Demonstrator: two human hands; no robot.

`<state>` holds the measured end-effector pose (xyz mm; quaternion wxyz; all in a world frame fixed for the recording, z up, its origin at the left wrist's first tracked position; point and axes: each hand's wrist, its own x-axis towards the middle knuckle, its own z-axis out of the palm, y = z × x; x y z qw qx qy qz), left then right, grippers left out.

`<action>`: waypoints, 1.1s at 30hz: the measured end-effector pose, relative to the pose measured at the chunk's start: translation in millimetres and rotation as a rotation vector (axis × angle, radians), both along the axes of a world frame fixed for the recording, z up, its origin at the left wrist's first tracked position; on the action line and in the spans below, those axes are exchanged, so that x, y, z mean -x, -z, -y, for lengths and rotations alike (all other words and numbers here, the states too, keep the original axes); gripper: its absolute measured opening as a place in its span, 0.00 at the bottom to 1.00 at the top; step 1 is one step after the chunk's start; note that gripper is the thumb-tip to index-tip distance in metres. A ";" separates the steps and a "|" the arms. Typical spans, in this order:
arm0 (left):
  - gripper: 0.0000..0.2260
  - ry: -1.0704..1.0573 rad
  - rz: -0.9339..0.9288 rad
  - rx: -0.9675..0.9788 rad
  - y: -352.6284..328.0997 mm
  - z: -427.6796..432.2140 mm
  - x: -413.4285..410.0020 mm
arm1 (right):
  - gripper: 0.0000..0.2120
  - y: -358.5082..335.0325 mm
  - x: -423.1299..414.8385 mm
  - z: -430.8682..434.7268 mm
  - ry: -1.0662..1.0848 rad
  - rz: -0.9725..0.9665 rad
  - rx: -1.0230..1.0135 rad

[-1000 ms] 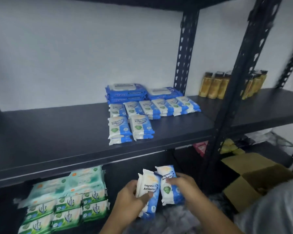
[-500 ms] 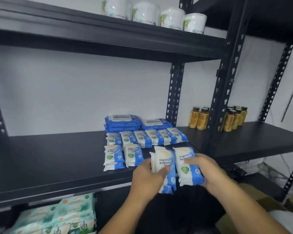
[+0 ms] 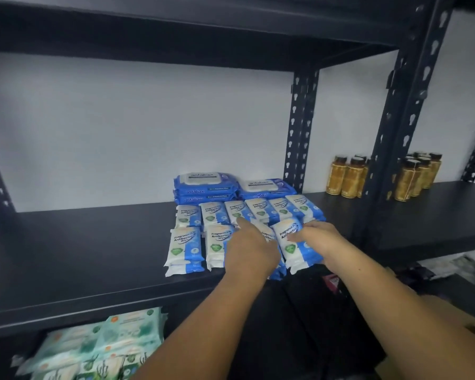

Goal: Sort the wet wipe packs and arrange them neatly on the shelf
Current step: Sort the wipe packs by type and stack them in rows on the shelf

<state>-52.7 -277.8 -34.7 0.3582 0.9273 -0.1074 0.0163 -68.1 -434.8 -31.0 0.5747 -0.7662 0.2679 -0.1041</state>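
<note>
Blue-and-white antibacterial wipe packs lie in rows on the black middle shelf (image 3: 80,242). My right hand (image 3: 321,239) grips one small stack of packs (image 3: 296,245) at the shelf's front edge. Beside it, my left hand (image 3: 248,250) holds another stack of packs (image 3: 269,234), mostly hidden under the hand, with the index finger stretched toward the back row (image 3: 258,211). Two front stacks (image 3: 184,245) lie left of my hands. Larger dark blue packs (image 3: 206,185) are stacked at the back.
Amber bottles (image 3: 348,176) stand on the neighbouring shelf at right, behind a black upright post (image 3: 406,119). Green-and-white wipe packs (image 3: 99,344) fill the lower shelf at left. A cardboard box (image 3: 450,319) sits low right. An upper shelf (image 3: 176,31) hangs overhead.
Both hands have carried their packs up from below the shelf and forward onto its front edge, beside the two front stacks. The camera view has risen.
</note>
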 end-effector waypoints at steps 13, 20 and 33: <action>0.17 0.171 0.266 -0.412 10.6 9.0 -28.4 | 0.23 20.2 -24.1 9.5 -0.041 0.096 0.167; 0.16 0.174 0.341 -0.684 -2.4 6.1 -17.9 | 0.10 29.5 -20.6 5.6 -0.022 0.234 0.418; 0.20 0.364 0.799 -0.442 49.6 -67.4 2.9 | 0.25 55.6 38.6 31.2 -0.377 0.305 0.913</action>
